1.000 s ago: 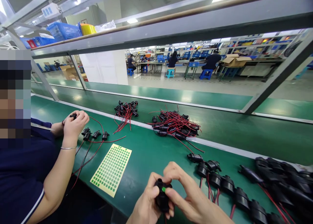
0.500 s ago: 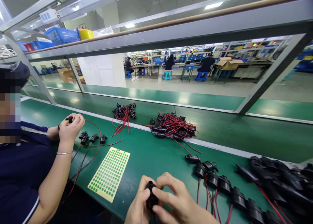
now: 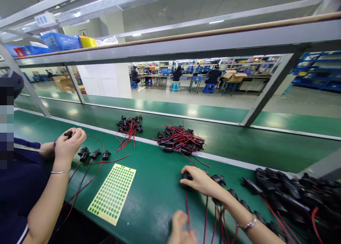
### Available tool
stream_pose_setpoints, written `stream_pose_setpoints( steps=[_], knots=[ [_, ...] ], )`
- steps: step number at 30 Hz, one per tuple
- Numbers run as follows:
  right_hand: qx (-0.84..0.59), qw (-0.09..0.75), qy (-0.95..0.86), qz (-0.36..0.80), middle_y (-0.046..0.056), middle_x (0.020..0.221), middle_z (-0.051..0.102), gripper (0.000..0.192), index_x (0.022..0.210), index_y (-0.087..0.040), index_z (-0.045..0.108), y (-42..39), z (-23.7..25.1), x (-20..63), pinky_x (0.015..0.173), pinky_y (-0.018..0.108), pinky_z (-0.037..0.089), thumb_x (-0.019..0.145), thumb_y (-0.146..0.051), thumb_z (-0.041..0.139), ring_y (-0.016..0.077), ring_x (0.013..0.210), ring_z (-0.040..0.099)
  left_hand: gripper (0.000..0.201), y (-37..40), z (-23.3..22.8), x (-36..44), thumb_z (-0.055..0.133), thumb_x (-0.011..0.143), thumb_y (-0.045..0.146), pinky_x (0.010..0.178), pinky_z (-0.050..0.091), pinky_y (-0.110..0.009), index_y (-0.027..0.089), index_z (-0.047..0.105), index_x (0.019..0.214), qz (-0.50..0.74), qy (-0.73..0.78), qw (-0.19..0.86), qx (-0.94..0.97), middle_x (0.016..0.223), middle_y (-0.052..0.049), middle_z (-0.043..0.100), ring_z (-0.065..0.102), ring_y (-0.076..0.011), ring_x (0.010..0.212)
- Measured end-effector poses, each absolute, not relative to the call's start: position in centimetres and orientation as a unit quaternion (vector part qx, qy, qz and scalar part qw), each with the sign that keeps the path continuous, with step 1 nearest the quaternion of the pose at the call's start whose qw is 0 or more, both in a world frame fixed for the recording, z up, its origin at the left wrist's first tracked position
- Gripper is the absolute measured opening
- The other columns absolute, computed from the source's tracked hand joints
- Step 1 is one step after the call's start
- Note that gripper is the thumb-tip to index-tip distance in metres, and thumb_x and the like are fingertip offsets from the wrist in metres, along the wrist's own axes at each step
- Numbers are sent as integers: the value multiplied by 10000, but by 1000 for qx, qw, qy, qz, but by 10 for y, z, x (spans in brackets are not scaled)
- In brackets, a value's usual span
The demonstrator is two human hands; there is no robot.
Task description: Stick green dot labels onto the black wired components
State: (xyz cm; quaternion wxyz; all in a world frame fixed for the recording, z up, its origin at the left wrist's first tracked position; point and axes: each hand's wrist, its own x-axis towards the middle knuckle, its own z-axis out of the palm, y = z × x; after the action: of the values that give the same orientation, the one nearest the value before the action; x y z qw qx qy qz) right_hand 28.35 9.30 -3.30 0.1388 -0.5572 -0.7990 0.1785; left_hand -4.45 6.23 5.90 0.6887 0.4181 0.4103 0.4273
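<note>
At the far left a co-worker's hands (image 3: 68, 143) are seen closed around a small black part, with a bracelet on the nearer wrist. Just beside them, four black connectors (image 3: 92, 154) with red wires are laid on the green surface (image 3: 157, 187). Near these, a yellow sheet of green dot stickers (image 3: 113, 193) is laid flat towards the front edge. Further back, a small bundle of wired connectors (image 3: 129, 125) is placed on the surface, and a larger tangle of red wires and black parts (image 3: 179, 141) is spread to its right, across the pale strip.

At the bottom edge the left hand (image 3: 182, 230) is only partly shown; a red wire (image 3: 186, 208) is run up from it, but whether its grip is clenched cannot be told. The right hand (image 3: 201, 181) is stretched forward with its grip grasping a black connector (image 3: 187, 175), which is pressed down on the surface at the left end of a row of similar black connectors (image 3: 241, 205). At the far right a heap of black parts (image 3: 295, 197) is piled, with red wires trailing out of it.
</note>
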Motion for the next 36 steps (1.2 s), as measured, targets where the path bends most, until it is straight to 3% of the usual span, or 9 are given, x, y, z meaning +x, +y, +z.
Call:
stream_pose_setpoints(
  steps=[3,7,10,14,16,19,22,28,36],
  knots=[
    [-586,74,-793,150,24,991,753,211,1038,-165,720,113,-39,327,812,384,622,1030,-376,730,189,859,734,453,131,123,-142,411,1118,465,984,603,-472,154,698,1281,546,464,577,392,1283,-72,697,707,-301,1195],
    [-595,62,-797,82,73,904,750,257,885,-182,700,135,-36,356,758,426,607,960,-424,736,250,815,727,595,170,132,-209,209,1147,362,913,576,-429,28,687,1268,637,529,452,333,1304,-76,652,706,-296,1192],
    [-555,101,-824,48,224,995,767,247,916,-172,716,137,-35,321,803,562,603,967,-386,605,391,916,747,429,127,75,-192,663,1017,456,875,662,-487,179,653,1344,654,554,425,291,1325,-119,699,714,-271,1099],
    [-401,125,-902,98,204,1208,777,269,1201,-158,723,104,-45,201,993,488,610,1031,-275,551,327,1116,746,230,17,-35,-144,658,1035,398,796,652,-362,215,717,1160,637,592,441,221,1161,-71,751,726,-193,922],
    [-314,126,-932,132,178,1418,711,390,1395,-166,651,81,-53,139,1092,417,574,1019,-270,637,287,1279,688,270,-26,-80,-132,717,998,416,615,575,-269,153,703,940,635,607,441,181,827,11,706,649,-121,658],
    [-207,120,-956,170,173,1571,618,588,1503,-161,585,57,-61,80,1219,470,469,991,-404,740,322,1448,570,597,-56,-118,-133,954,621,662,585,534,-228,160,656,744,652,610,434,118,635,48,642,624,-109,612],
    [-153,118,-961,196,139,1456,709,441,1351,-181,678,47,-64,66,1196,458,477,997,-436,740,302,1376,628,780,-57,-124,-138,964,396,769,619,587,-278,145,707,789,650,600,460,76,689,-33,746,705,-165,659],
    [-172,141,-954,203,41,1077,789,35,1016,-222,696,40,-60,85,938,358,576,988,-205,708,224,998,743,620,-53,-109,-122,1020,478,640,579,563,-227,152,710,703,649,555,509,110,613,-21,735,678,-135,593],
    [-277,241,-915,165,2,892,747,153,950,-223,637,23,-66,61,674,255,556,947,-114,745,179,765,736,527,-53,-83,-97,969,651,603,688,617,-266,178,671,741,663,502,530,166,750,-52,804,743,-164,689]
  ],
)
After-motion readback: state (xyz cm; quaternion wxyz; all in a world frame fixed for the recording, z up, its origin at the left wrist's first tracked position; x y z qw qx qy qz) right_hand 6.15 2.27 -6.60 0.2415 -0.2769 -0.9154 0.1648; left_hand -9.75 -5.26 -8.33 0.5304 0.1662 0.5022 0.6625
